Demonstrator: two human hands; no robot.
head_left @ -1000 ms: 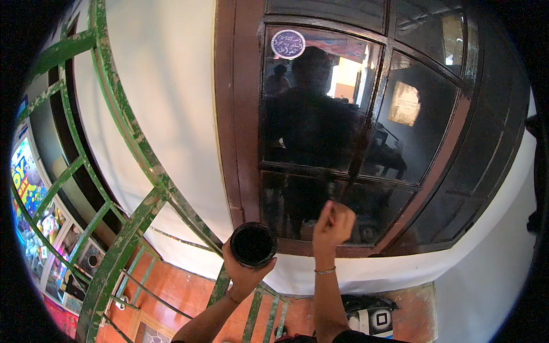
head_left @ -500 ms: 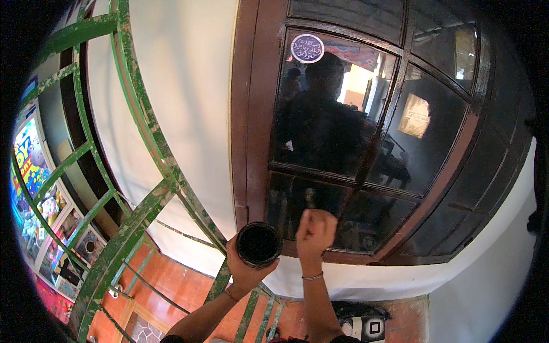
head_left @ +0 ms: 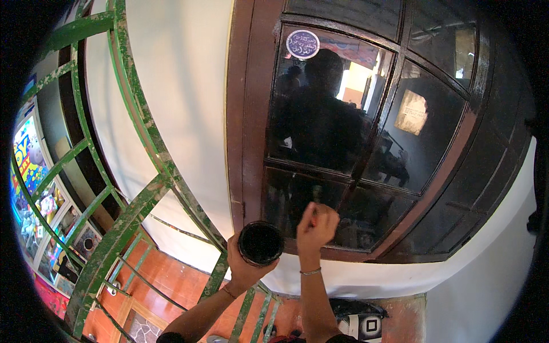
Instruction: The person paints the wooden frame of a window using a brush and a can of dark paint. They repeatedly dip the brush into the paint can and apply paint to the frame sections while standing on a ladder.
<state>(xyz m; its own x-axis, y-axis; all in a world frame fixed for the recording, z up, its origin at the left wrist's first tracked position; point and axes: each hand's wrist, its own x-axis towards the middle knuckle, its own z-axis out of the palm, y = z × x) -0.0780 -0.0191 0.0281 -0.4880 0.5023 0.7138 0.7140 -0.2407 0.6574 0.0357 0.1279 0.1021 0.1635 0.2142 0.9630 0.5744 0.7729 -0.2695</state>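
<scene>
Left hand [head_left: 247, 273] wraps a dark-filled open container [head_left: 261, 244], near left; right hand [head_left: 318, 227], just to its right, pinches a blurred brush-like tool [head_left: 317, 193]. Window glazing bars [head_left: 379, 116] look glossily coated; the outer frame [head_left: 247, 114], dull brown, apparently uncoated.

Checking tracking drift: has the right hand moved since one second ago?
Yes: the right hand has shifted left, away from the window's central bar.

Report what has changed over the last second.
The right hand has shifted left, closer to the dark cup, holding what looks like a thin brush, blurred. The view has turned slightly left, so the door sits further right in the picture. Nothing was visibly taken or let go; the left hand still holds the cup.
</scene>
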